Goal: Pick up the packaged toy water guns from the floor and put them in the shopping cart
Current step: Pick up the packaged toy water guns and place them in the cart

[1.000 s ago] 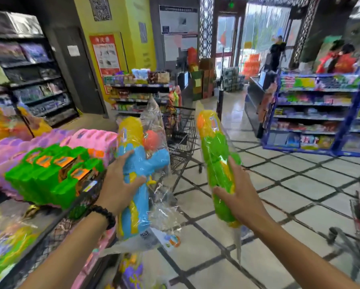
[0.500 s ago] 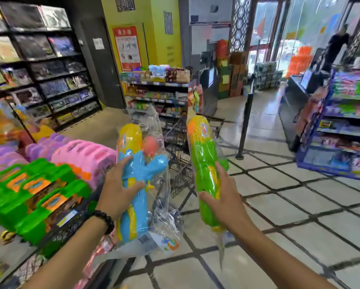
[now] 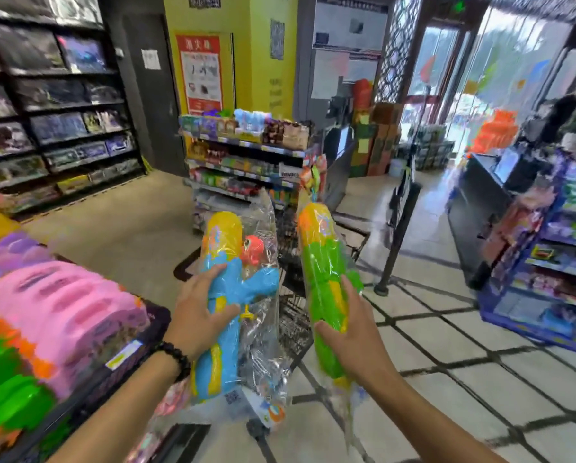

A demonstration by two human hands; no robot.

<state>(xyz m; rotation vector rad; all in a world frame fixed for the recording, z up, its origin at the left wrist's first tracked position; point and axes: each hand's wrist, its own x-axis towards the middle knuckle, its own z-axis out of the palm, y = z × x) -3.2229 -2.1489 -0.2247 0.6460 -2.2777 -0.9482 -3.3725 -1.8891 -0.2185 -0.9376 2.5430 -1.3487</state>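
Cart (image 3: 293,315) now closer than a second ago, just beyond both guns. Left hand (image 3: 199,315) grips blue water gun (image 3: 219,329); right hand (image 3: 353,332) grips green water gun (image 3: 323,279). Both upright, off floor. Drop-in looks next.

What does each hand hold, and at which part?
Left hand grips the blue water gun at mid-body; right hand grips the green water gun at its lower half.

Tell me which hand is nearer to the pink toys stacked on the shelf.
Left. The left hand, holding the blue water gun, is just right of the pink toys; the right hand is farther right.
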